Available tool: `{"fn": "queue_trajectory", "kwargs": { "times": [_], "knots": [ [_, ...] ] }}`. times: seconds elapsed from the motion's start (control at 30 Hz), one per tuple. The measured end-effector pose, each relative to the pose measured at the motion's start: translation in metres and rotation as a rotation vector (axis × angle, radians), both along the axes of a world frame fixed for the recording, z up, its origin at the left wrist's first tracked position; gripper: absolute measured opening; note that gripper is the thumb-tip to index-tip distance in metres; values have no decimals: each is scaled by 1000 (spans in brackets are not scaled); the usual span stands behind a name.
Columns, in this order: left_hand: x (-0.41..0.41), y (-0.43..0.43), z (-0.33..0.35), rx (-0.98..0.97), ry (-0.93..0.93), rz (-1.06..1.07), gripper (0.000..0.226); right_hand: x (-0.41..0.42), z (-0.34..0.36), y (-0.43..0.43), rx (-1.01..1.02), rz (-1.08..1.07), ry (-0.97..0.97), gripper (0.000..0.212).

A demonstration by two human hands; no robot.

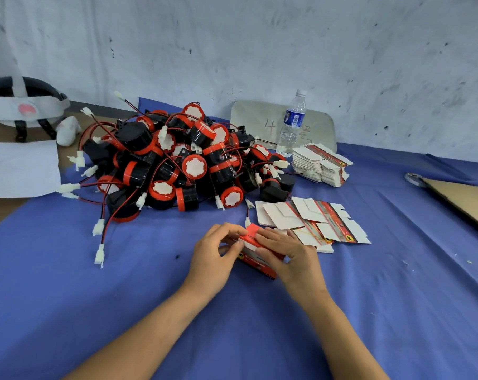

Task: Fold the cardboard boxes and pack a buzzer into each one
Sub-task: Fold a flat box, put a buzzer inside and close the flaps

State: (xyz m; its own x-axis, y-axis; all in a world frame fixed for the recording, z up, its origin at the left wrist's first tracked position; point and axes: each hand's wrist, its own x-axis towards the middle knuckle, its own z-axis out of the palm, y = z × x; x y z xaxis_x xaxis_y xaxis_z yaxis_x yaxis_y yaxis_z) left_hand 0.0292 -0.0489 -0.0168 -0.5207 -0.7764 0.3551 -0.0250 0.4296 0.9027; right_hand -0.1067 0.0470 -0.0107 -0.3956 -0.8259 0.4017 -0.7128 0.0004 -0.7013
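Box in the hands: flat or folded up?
Folded up: the box shows top and side faces between the left hand and right hand.

Red box [255,263] — print blurred, half covered

Two forearms [155,322], bare to the lower edge, end in a bare left hand [214,256] and right hand [291,257].

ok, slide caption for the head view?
Mid-fold: left hand and right hand hold a red cardboard box over the blue cloth, near a buzzer pile and flat box blanks.
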Motion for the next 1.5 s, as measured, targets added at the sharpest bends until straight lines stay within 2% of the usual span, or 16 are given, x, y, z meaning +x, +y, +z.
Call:
{"fn": "queue_trajectory", "kwargs": {
  "times": [0.17, 0.33, 0.57, 0.8, 0.9, 1.03, 1.1, 1.2, 1.27, 1.4, 1.43, 1.5],
  "knots": [
    [1, -1, -1, -55, 14, -9, 24, -5, 6, 4, 85, 85, -49, 37],
    [2, -7, -1, -151, -6, -25, 12, -8, 10, 7, 141, 142, -60, 37],
    [3, -9, 0, -361, -132, -33, 15, -10, 4, 5, 186, 208, 62, 43],
    [4, -7, 1, -403, -168, -27, 12, -11, 1, 4, 240, 204, 155, 46],
    [6, -6, 1, -412, -212, -13, 5, -11, 1, 7, 320, 208, 254, 47],
    [5, -2, 2, -479, -286, 45, 2, -17, -1, 15, 443, 198, 508, 58],
    [5, -4, -1, -517, -325, 58, 4, -11, -7, 18, 382, 151, 594, 64],
    [4, -8, -7, -485, -271, -51, 8, -1, -18, 23, 105, 82, 460, 68],
    [3, -9, -9, -433, -210, -148, 20, -5, -17, 24, -8, 44, 311, 66],
    [2, -6, -13, -383, -298, -358, 65, -5, -12, 28, -87, 36, 47, 45],
    [1, -5, -14, -396, -314, -355, 72, -4, -9, 29, -97, 26, 2, 36],
    [0, -3, -13, -413, -296, -313, 67, -2, -6, 31, -97, 9, -65, 29]
  ]
}}
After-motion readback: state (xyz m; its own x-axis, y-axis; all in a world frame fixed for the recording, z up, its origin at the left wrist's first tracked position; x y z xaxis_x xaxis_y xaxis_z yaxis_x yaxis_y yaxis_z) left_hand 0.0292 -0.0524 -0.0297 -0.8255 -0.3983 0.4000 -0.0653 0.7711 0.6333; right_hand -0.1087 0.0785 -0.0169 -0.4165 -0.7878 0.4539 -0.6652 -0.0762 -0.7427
